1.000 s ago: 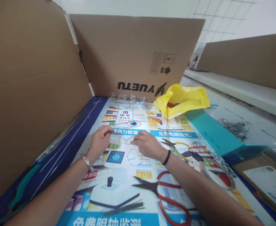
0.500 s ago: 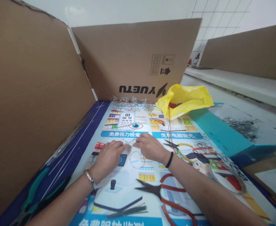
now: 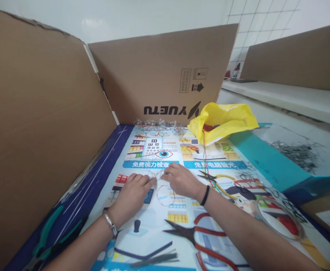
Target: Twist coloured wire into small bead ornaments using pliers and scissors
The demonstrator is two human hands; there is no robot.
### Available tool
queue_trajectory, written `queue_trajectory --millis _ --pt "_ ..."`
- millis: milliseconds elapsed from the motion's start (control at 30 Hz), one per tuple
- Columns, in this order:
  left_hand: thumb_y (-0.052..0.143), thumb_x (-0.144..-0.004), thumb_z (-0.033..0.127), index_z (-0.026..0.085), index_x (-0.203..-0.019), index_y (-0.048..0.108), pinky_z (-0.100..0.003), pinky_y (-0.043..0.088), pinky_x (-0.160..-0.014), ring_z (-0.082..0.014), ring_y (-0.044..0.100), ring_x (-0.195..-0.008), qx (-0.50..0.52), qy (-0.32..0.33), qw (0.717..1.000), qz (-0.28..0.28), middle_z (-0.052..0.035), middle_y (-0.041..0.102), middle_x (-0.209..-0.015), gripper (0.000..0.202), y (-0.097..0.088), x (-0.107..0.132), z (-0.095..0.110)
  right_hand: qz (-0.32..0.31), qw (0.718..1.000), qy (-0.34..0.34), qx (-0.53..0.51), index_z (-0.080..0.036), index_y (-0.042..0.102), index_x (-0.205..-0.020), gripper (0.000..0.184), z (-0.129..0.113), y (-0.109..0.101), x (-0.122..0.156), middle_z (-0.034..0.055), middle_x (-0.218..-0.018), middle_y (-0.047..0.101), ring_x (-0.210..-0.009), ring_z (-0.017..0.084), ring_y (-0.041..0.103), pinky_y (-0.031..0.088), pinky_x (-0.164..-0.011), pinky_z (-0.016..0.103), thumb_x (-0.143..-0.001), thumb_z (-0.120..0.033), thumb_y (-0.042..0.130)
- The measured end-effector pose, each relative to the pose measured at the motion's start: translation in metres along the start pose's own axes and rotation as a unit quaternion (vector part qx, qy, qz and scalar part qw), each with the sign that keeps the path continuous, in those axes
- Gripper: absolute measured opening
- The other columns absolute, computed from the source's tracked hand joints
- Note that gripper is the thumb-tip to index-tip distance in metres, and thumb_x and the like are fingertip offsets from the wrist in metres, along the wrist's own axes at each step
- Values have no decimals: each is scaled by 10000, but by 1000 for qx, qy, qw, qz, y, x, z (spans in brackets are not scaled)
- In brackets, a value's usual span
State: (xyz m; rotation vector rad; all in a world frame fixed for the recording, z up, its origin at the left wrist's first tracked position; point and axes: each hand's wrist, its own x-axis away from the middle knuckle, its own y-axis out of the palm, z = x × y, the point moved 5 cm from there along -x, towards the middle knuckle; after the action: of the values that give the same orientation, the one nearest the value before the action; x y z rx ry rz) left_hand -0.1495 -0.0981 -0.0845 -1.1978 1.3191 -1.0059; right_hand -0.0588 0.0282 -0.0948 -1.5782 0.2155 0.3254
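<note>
My left hand (image 3: 134,192), with a silver bracelet at the wrist, has its fingertips closed at the left end of a thin bent wire (image 3: 156,174). Opposite it, my right hand (image 3: 182,181) pinches the same wire between thumb and finger; a black band circles that wrist. The wire is so fine that its exact shape is hard to make out. Just below the fingertips is a thin wire ring (image 3: 165,205). Red-handled scissors (image 3: 191,233) lie open nearer to me, beside a small bundle of dark straight wires (image 3: 155,259).
Yellow-handled pliers (image 3: 217,178) lie right of my hands, teal-handled pliers (image 3: 45,241) at lower left. A yellow bag (image 3: 227,126) trails coloured threads. Silvery wire pieces (image 3: 159,126) line the back cardboard wall (image 3: 153,75). A tape roll (image 3: 301,229) lies right, near a blue folder (image 3: 266,162).
The whole view has shifted slightly, so things sit a little lower and further right. My hands stay at the wire, with only small finger movement.
</note>
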Motion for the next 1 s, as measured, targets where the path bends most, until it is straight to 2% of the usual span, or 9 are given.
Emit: queue_trajectory --millis 133,267,367,500,633,700,833,900,1000 --pt "409 -811 12 179 -1196 512 -422 254 -1035 -210 518 -971 -2 74 997 6 -68 601 -992 432 -3 -7 -2 3 1000 1 -6 -198 633 -1036 315 0 0 0 66 -931 594 -913 198 415 369 -794 318 -787 -75 484" --pt "422 -843 68 182 -1091 559 -357 406 -883 -211 536 -925 15 97 995 -10 -64 600 -928 305 -1 -15 -10 4 1000 5 -6 -196 638 -1002 307 0 0 -1 65 -933 597 -906 190 418 368 -798 313 -774 -58 486" --pt "426 -846 77 185 -1015 578 -325 442 -774 -205 547 -860 20 90 996 -19 -61 595 -900 252 -1 -19 -15 3 1000 5 -9 -195 637 -1006 311 -1 -1 -1 61 -943 597 -910 192 421 371 -806 311 -773 -57 485" --pt "432 -840 77 186 -996 590 -315 450 -744 -204 557 -852 32 75 997 -16 -66 592 -892 247 -2 -20 -17 6 1000 7 -13 -195 637 -1005 320 0 -2 -1 60 -951 598 -914 194 422 373 -807 313 -770 -49 477" --pt "424 -834 63 197 -1045 590 -320 459 -799 -200 565 -913 69 71 995 -9 -68 607 -942 300 0 -20 -19 5 1000 5 -18 -195 636 -1006 321 0 -1 0 63 -952 598 -917 192 422 375 -809 312 -762 -51 487" --pt "412 -814 38 194 -1069 589 -328 461 -845 -202 565 -981 96 51 994 5 -81 599 -1059 347 4 -21 -22 5 1000 3 -19 -195 636 -1009 313 0 0 0 64 -951 598 -919 192 420 374 -817 315 -764 -60 493" --pt "382 -793 32 147 -1122 571 -349 426 -956 -218 491 -1172 146 -43 987 51 -128 481 -1309 397 11 -27 -35 5 1000 2 -20 -195 636 -1008 312 1 1 0 62 -958 594 -920 195 421 375 -825 318 -768 -63 487" --pt "377 -787 38 132 -1112 570 -336 403 -982 -208 460 -1211 160 -78 983 44 -134 489 -1312 390 12 -32 -38 4 1000 3 -22 -197 633 -1016 320 1 0 0 62 -966 593 -925 195 423 377 -825 319 -766 -62 486" --pt "373 -763 27 134 -1065 570 -304 434 -918 -191 548 -1107 161 -111 981 10 -123 602 -1163 376 10 -41 -40 2 1000 7 -22 -200 630 -1024 323 1 0 0 63 -971 594 -935 194 425 381 -822 316 -765 -66 490"
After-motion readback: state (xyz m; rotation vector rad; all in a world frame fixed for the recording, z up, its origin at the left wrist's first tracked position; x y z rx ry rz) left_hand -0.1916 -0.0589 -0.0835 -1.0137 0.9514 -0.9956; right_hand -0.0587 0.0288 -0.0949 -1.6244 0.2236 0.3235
